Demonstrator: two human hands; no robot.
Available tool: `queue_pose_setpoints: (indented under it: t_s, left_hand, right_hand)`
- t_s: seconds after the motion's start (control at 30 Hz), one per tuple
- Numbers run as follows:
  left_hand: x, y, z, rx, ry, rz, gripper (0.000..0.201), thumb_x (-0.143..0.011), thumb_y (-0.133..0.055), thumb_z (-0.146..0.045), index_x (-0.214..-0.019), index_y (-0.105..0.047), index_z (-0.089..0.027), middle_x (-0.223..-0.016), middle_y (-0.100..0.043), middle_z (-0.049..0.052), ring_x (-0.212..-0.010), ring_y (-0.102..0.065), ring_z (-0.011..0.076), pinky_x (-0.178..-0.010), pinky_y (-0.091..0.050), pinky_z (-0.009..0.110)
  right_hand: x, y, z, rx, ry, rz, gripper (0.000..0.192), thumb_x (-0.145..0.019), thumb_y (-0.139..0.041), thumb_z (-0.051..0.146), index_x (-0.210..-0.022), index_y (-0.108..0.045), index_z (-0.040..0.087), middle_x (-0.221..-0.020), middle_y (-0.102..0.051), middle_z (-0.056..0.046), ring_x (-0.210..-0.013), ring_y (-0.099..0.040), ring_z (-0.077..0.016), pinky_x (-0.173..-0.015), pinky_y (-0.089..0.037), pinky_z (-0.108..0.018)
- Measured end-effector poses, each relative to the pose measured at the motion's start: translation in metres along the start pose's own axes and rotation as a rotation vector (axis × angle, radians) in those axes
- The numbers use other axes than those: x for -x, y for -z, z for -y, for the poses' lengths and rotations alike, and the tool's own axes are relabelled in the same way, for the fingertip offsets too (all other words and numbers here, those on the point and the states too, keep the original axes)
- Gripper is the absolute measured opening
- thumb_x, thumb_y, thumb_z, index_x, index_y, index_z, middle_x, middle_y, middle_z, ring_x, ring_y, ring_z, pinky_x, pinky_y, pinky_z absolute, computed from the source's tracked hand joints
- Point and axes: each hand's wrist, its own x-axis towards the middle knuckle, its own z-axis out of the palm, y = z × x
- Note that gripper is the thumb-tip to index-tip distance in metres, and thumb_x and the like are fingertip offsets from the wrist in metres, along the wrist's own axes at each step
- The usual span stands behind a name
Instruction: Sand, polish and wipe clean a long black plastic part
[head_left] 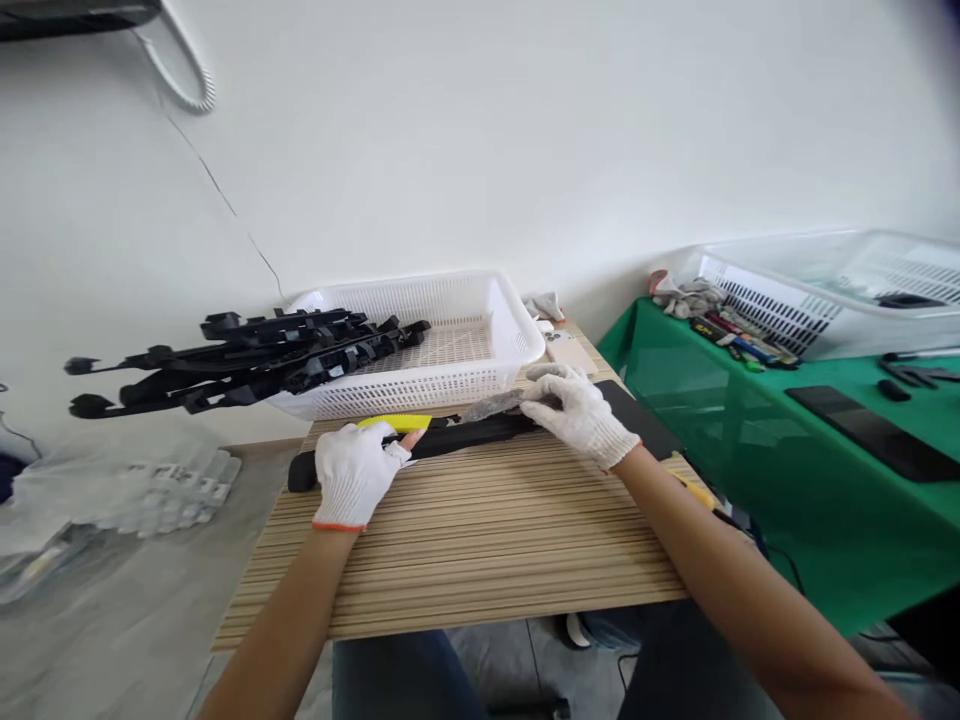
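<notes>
Black plastic part [450, 437], long and narrow, lies across the far half of the striped wooden board [480, 540], close to its back edge and just in front of the white basket [480, 340]. Near half of the board is bare, front edge overhangs the person's lap. Board's right edge runs close beside the green table [825, 480]; left of the board the floor drops away, open.

Left hand [352, 472], white knit glove, curls over the part's left section, fingers closed around it, pinning it down; a yellow tool [396, 422] shows just behind that hand, touching the part. Right hand [581, 412], same glove, rests palm-down with fingers loosely bent over the part's right end, on a grey strip [495, 404] lying along it; can't tell if it pinches the strip.

Basket is perforated plastic, rectangular, rounded rim; a stack of black parts [247, 360] hangs over its left rim. Green table is cloth-covered, with another white tray [825, 290] and small tools [739, 340].
</notes>
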Motion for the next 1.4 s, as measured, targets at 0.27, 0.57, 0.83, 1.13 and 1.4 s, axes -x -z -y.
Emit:
queue_pose_setpoints:
  t_s: [0.27, 0.57, 0.83, 1.13, 1.4]
  left_hand:
    - [-0.002, -0.001, 0.006, 0.018, 0.083, -0.018, 0.072, -0.091, -0.035, -0.074, -0.087, -0.081, -0.018, -0.064, -0.068, 0.015, -0.067, -0.064, 0.0318, -0.060, -0.027, 0.036]
    - [0.002, 0.004, 0.010, 0.132, -0.137, -0.265, 0.059, -0.088, -0.052, -0.069, -0.072, -0.077, -0.019, -0.057, -0.066, 0.009, -0.062, -0.061, 0.0260, -0.060, -0.029, 0.036]
    - [0.001, -0.003, 0.012, 0.116, 0.003, -0.319, 0.070, -0.089, -0.045, -0.074, -0.072, -0.078, -0.015, -0.053, -0.063, 0.010, -0.058, -0.058, 0.0249, -0.059, -0.028, 0.035]
    - [-0.001, -0.001, 0.009, 0.039, 0.147, -0.164, 0.072, -0.089, -0.040, -0.075, -0.082, -0.081, -0.016, -0.062, -0.068, 0.014, -0.065, -0.061, 0.0285, -0.061, -0.028, 0.035]
    - [-0.001, -0.002, 0.009, 0.061, 0.154, -0.157, 0.069, -0.089, -0.042, -0.074, -0.080, -0.080, -0.018, -0.062, -0.068, 0.014, -0.066, -0.062, 0.0291, -0.061, -0.027, 0.035]
  right_hand:
    - [-0.002, 0.011, 0.007, 0.041, -0.014, -0.324, 0.017, -0.088, -0.061, 0.035, -0.075, -0.064, 0.025, -0.095, -0.070, -0.006, -0.101, -0.062, -0.0261, -0.095, -0.046, -0.047]
    - [-0.005, 0.016, -0.012, 0.156, -0.001, -0.360, 0.018, -0.089, -0.065, 0.040, -0.087, -0.076, 0.026, -0.094, -0.074, -0.005, -0.090, -0.068, -0.0241, -0.082, -0.055, -0.041]
    - [-0.004, 0.019, -0.008, 0.086, 0.228, -0.367, 0.015, -0.092, -0.065, 0.036, -0.089, -0.078, 0.028, -0.090, -0.074, -0.003, -0.084, -0.070, -0.0201, -0.075, -0.058, -0.035]
    - [0.000, 0.021, 0.003, -0.029, 0.145, -0.400, 0.017, -0.090, -0.065, 0.038, -0.089, -0.077, 0.026, -0.092, -0.075, -0.004, -0.089, -0.070, -0.0222, -0.083, -0.057, -0.040]
    - [0.001, 0.017, 0.009, -0.347, -0.299, -0.018, 0.042, -0.093, -0.050, 0.045, -0.124, -0.070, 0.022, -0.063, -0.066, -0.001, -0.056, -0.063, -0.0175, -0.056, -0.055, -0.033]
